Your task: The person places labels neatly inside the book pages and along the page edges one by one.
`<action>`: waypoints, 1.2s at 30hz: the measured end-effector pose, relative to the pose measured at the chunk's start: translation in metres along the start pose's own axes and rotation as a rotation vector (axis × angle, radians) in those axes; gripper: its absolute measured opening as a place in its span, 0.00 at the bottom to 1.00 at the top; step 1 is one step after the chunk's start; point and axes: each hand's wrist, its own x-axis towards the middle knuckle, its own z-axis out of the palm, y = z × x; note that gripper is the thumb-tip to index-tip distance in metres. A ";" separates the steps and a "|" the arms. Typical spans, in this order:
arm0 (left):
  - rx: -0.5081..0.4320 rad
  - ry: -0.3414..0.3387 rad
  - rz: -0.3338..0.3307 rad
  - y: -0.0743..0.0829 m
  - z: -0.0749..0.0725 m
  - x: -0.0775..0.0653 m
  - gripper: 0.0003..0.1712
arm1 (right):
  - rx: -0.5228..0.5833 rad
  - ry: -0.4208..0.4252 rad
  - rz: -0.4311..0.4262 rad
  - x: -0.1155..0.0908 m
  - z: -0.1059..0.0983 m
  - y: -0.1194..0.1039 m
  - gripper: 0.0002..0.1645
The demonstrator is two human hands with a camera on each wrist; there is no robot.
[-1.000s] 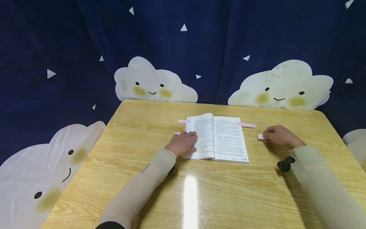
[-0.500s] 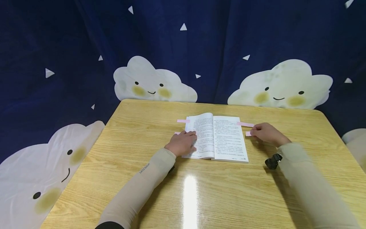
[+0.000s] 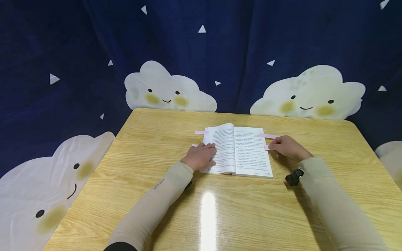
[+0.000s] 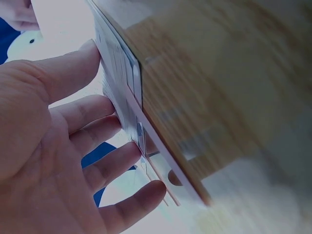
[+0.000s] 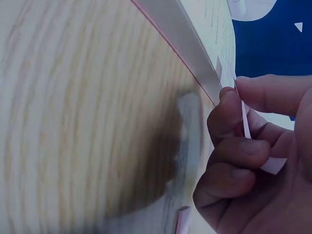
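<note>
An open book [image 3: 251,157] with printed pages lies on the wooden table. My left hand [image 3: 199,157] rests on its left page near the outer edge; the left wrist view shows the fingers [image 4: 112,165] spread and fairly straight. Between thumb and fingers, my right hand [image 3: 289,146] pinches a pink paper strip [image 3: 266,147], whose end lies over the right page's outer edge. In the right wrist view the strip [image 5: 245,119] sticks out between the thumb and index finger. Just above, another pink strip [image 3: 270,136] juts from the right page, partly behind the hand.
Pink strips also stick out on the left side: an upper strip [image 3: 201,132] and a lower strip [image 3: 194,145], partly covered by my left hand. The table [image 3: 150,139] ends at a dark blue curtain [image 3: 232,52] printed with clouds.
My right hand has moved left with the pink strip, from bare table to the edge of the right page. The left hand has stayed on the left page.
</note>
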 end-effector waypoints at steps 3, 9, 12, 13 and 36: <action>0.002 -0.002 -0.002 0.000 0.000 0.001 0.27 | -0.002 0.001 -0.003 0.000 0.002 0.001 0.18; -0.003 -0.004 0.001 0.001 0.000 0.002 0.27 | 0.022 -0.007 0.006 0.000 0.005 0.003 0.17; -0.004 -0.004 0.005 0.001 -0.001 0.002 0.27 | 0.039 -0.010 0.014 0.000 0.006 0.003 0.17; -0.004 -0.005 0.006 0.001 -0.001 0.002 0.27 | 0.041 -0.011 0.015 0.000 0.006 0.003 0.17; -0.036 -0.010 -0.002 0.000 -0.003 -0.001 0.27 | -0.180 0.092 0.020 -0.012 0.003 -0.010 0.25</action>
